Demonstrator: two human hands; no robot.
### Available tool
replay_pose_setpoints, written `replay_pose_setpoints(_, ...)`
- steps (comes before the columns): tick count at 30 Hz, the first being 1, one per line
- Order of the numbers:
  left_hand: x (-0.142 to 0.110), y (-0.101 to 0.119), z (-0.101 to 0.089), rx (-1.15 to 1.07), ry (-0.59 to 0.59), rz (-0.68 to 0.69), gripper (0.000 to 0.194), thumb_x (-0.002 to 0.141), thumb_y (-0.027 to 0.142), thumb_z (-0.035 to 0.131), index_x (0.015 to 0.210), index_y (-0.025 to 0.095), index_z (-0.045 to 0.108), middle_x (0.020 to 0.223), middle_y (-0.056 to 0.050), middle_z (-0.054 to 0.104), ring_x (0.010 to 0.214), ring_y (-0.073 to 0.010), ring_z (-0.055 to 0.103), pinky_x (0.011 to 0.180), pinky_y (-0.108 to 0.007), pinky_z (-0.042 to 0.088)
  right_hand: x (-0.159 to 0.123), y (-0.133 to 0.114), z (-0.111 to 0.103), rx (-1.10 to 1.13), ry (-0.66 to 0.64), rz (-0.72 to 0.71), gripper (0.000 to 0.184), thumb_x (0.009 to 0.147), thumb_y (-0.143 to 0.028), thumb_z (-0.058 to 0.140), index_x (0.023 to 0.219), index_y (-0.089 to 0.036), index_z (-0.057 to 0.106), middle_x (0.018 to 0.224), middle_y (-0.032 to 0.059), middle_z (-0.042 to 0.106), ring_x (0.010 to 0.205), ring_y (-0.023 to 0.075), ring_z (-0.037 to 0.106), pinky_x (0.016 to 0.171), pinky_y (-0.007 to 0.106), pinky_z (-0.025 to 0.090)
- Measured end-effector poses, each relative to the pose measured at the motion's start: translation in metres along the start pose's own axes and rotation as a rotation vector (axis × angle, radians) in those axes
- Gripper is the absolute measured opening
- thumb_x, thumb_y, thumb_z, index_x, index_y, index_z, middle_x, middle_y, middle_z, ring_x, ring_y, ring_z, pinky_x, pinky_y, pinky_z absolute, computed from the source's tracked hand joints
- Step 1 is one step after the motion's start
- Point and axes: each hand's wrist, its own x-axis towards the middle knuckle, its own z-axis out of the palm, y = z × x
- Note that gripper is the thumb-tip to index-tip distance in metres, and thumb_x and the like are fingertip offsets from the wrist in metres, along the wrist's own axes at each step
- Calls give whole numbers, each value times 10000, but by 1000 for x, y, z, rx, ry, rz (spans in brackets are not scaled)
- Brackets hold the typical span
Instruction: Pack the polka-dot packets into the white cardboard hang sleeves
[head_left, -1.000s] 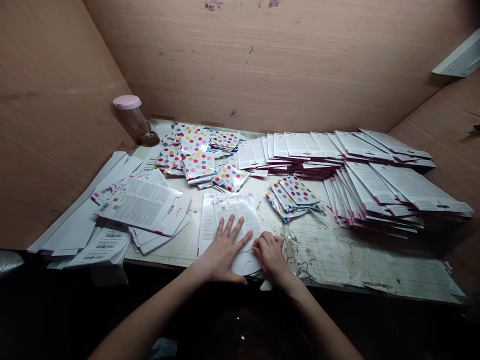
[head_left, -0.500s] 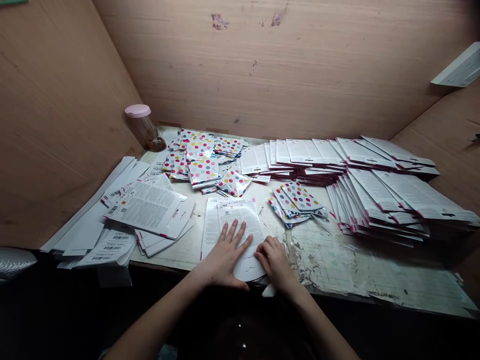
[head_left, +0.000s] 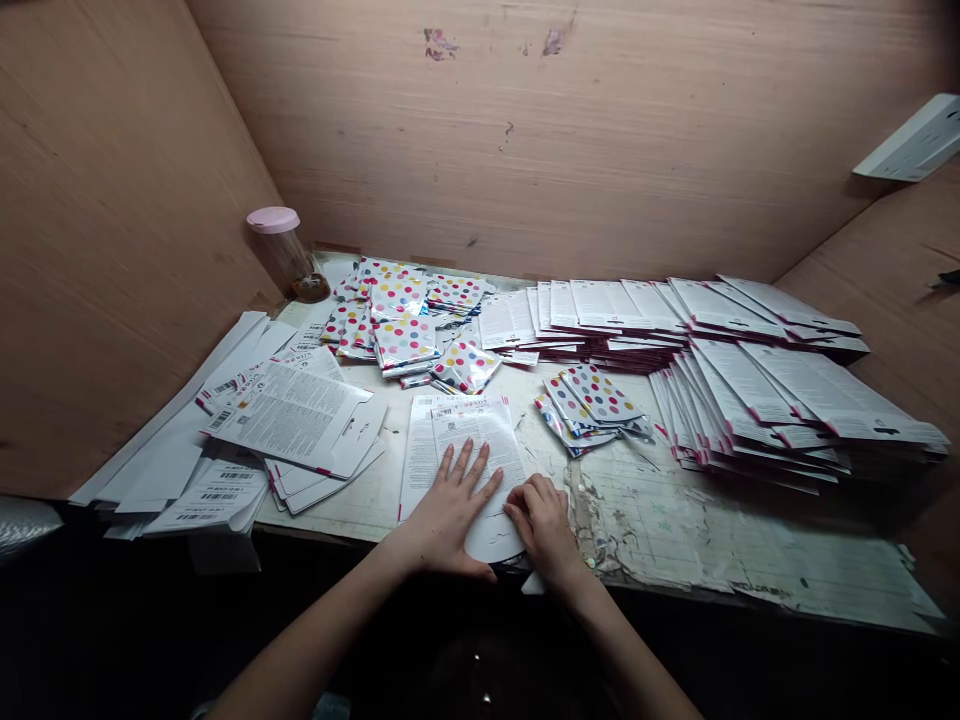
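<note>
A white printed card envelope (head_left: 491, 430) lies in front of me, overlapping another printed sheet (head_left: 417, 455) on its left. My left hand (head_left: 454, 515) is spread flat over the envelope, fingers apart and pointing away from me. At the envelope's right edge, near its rounded end, my right hand (head_left: 546, 525) is closed with thumb and fingers drawn together. What is between those fingertips is hidden. Below my right hand, a small white piece (head_left: 533, 584) sticks out past the table edge.
Polka-dot packets (head_left: 405, 340) lie in a heap at the back, with a smaller pile (head_left: 592, 405) right of my hands. Stacked envelopes (head_left: 795, 390) fill the right side. Loose envelopes (head_left: 300, 415) and barcode sheets (head_left: 217, 495) lie left. A pink-lidded bottle (head_left: 289, 255) stands in the back-left corner.
The view has shifted slightly. Both hands keep nearly the same places on the envelope, and nothing else has visibly moved.
</note>
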Motion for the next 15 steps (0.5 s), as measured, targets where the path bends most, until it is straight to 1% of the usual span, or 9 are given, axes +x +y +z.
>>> replay_pose_setpoints(4, 0, -1, 2, 4, -7, 1, 1243, 606, 841, 561, 1538, 171, 83, 1596, -210, -68, 1439, -447, -127, 1114, -663, -20, 3, -2, 2, -46, 6, -45, 129, 944, -165, 481, 828, -191, 531, 853, 45, 569, 823, 209, 508, 722, 337, 326)
replay_pose_setpoints(7, 1, -3, 3, -1, -2, 4, 1256, 599, 831, 580, 1537, 164, 77, 1593, -219, -69, 1436, -453, -126, 1110, -673, -15, -11, -8, -5, -65, -3, -123, 136, 931, -146, 486, 812, -192, 534, 844, 49, 582, 800, 207, 518, 737, 347, 338)
replay_pose_setpoints(9, 1, -4, 2, -9, -1, 10, 1255, 601, 817, 596, 1538, 164, 74, 1592, -220, -67, 1436, -454, -122, 1109, -677, -16, -29, -12, -18, -104, -56, -208, 155, 910, -113, 478, 802, -201, 544, 825, 48, 594, 778, 209, 530, 731, 352, 358)
replay_pose_setpoints(11, -1, -3, -2, -28, -19, 35, 1224, 625, 791, 606, 1537, 166, 81, 1594, -216, -46, 1443, -440, -104, 1115, -672, -12, -48, -15, -38, -137, -163, -307, 194, 887, -82, 463, 784, -217, 558, 782, 42, 607, 728, 205, 540, 683, 343, 383)
replay_pose_setpoints(12, -4, -2, -4, -40, -34, 51, 1191, 649, 770, 609, 1536, 165, 92, 1595, -212, -21, 1451, -427, -85, 1124, -664, -5, -54, -16, -50, -125, -231, -329, 197, 880, -81, 464, 794, -225, 569, 776, 38, 615, 713, 201, 547, 658, 333, 399)
replay_pose_setpoints(13, -7, 0, -6, -52, -48, 66, 1127, 694, 729, 608, 1534, 165, 112, 1598, -205, 20, 1461, -404, -54, 1137, -649, 11, -57, -16, -60, -87, -293, -316, 185, 878, -94, 475, 817, -234, 580, 789, 35, 623, 716, 198, 558, 641, 321, 420)
replay_pose_setpoints(15, -15, 4, -8, -68, -52, 90, 900, 820, 578, 584, 1520, 171, 193, 1595, -179, 135, 1477, -349, 34, 1163, -606, 75, -53, -17, -76, 43, -357, -220, 125, 882, -151, 521, 897, -249, 597, 878, 39, 635, 793, 196, 585, 671, 303, 475)
